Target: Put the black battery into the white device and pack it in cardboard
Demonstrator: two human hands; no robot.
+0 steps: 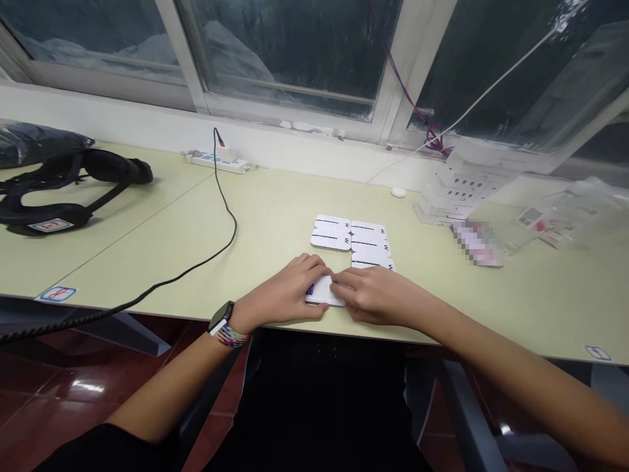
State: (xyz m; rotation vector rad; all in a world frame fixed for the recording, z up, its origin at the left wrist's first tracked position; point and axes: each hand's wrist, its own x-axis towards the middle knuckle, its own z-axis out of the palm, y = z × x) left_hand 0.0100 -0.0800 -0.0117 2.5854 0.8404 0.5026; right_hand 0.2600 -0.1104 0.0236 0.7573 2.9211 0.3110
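A small white flat box (320, 292) with a blue patch at its left end lies on the table near the front edge. My left hand (289, 292) is curled around it, thumb at the near side and fingers at the far side. My right hand (371, 295) has its bent fingers pressed onto the box's right end and hides that part. Just beyond my hands lie more white flat pieces with black lines and a W-like mark: a left pair (331, 233) and a right column (368, 244), whose nearest piece is partly covered by my right hand.
A black cable (196, 267) runs from a power strip (221, 160) across the table's left. A black headset (73, 190) sits far left. Stacked white boxes (457, 187), a pixelated packet (476, 244) and clear plastic packaging (565, 210) stand at right, near a small white oval object (398, 192).
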